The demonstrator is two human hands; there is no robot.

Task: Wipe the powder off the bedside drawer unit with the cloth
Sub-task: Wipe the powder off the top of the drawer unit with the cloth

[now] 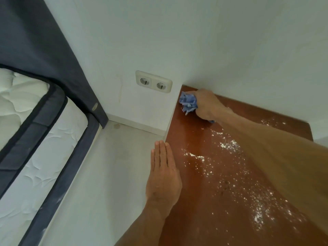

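Right hand [206,104] clenched around bunched blue cloth [188,103], pressed down at far left corner of bedside drawer unit top [204,201]. Cloth wad bulging out ahead of the knuckles, a small tail showing under the heel of the palm. Bunching probably chosen to give a firm pad under the fingers [200,96].

Left hand [164,176] flat, fingers straight and together, gripping nothing, held alongside the unit's left edge with fingertips pointing toward the wall. Contact with the edge: cannot tell. Likely placed as a guard or catch for powder pushed off that side, or for balance.

White powder [229,145] scattered over the glossy brown top, all of it nearer than the cloth-holding fingers, thickest below the right forearm and toward the near right. Strip directly beside the cloth looks clean.

Judgement: starting at the far corner lets strokes pull powder toward the body. Most of surface not yet wiped.

Double wall socket [153,82] just beyond the cloth-side fingertips, on the wall. Mattress [35,139] well away to the left of the flat hand.
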